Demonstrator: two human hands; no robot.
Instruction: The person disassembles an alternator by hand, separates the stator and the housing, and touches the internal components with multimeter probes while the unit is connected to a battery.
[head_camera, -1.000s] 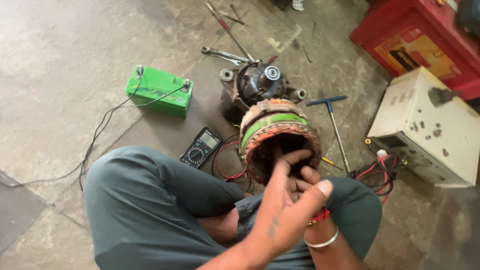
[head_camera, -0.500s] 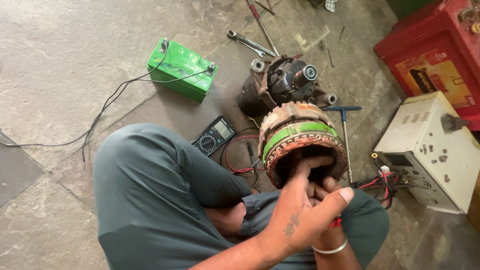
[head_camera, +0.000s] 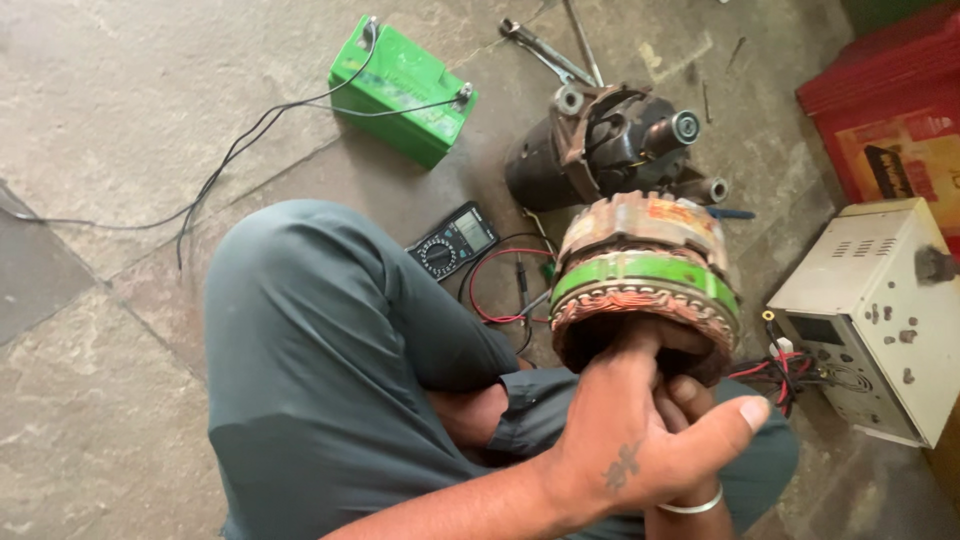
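Holding a copper-wound stator with a green band up over the lap, the left hand has its fingers hooked inside the open bore, thumb stretched out to the right. The right hand sits mostly hidden behind it, so its grip cannot be told. On the stone floor beyond lie a multimeter, a green battery and a dismantled motor housing; a cream power supply box stands at right.

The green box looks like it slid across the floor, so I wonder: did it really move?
No. The green battery keeps its place left of the motor and beyond the multimeter; only the camera view shifted.
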